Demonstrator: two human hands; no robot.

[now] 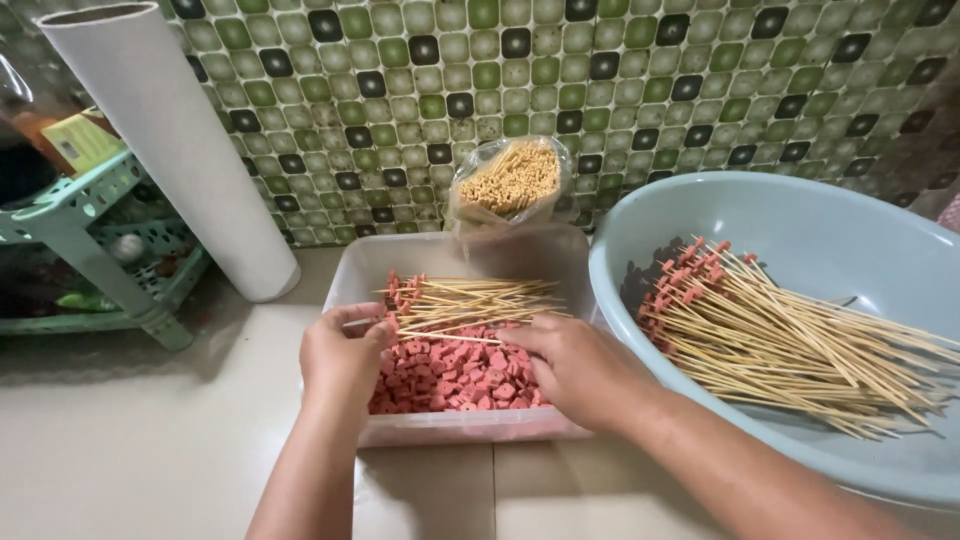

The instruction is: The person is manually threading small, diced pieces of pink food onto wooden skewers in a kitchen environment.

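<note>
A clear plastic tub [360, 265] on the floor holds several pink sausage slices [455, 378] and a loose bundle of bamboo skewers [470, 300] lying across them. My left hand [342, 355] pinches one skewer [450, 336] at its left end, at the tub's left rim. Over the slices at the tub's right side, my right hand [575, 368] touches that skewer's other end with curled fingers. A plastic bag of upright skewers [512, 180] stands at the tub's far end.
A large pale blue basin [830, 230] at the right holds several skewers tipped with pink slices [780, 335]. A white tube [175, 140] leans on the green tiled wall. A mint green plastic rack [85, 235] stands at the left.
</note>
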